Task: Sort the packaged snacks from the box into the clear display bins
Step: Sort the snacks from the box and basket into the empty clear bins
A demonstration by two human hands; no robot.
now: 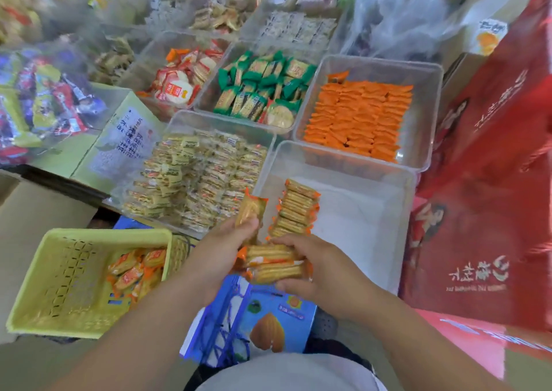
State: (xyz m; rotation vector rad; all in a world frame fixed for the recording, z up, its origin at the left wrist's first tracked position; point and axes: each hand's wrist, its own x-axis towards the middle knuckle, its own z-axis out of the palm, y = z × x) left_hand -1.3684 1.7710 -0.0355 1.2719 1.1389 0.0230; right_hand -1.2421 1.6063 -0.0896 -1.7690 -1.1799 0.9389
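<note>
Holding a small stack of orange-wrapped biscuit packs (276, 263), the right hand (310, 266) has its fingers closed over the top and its thumb under the bottom of the stack. The left hand (222, 249) touches the left end of this same stack and also pinches one single pack (251, 208) upright between thumb and fingers. Both hands are at the near edge of a clear bin (352, 211), which has a white bottom. Inside this bin, along its left wall, one row of the same packs (295, 208) stands on edge; the rest of the bin floor is bare.

To the left of the hands is a yellow-green basket (59, 283) with a few more orange packs (137, 271) lying in its right corner. Beyond the near bin, another clear bin holds neat rows of orange packets (358, 119). Left of that one, a bin holds green-wrapped snacks (263, 87), and in front of it a bin is full of pale yellow packs (203, 181). A big red carton (490, 181) stands at the right side.
</note>
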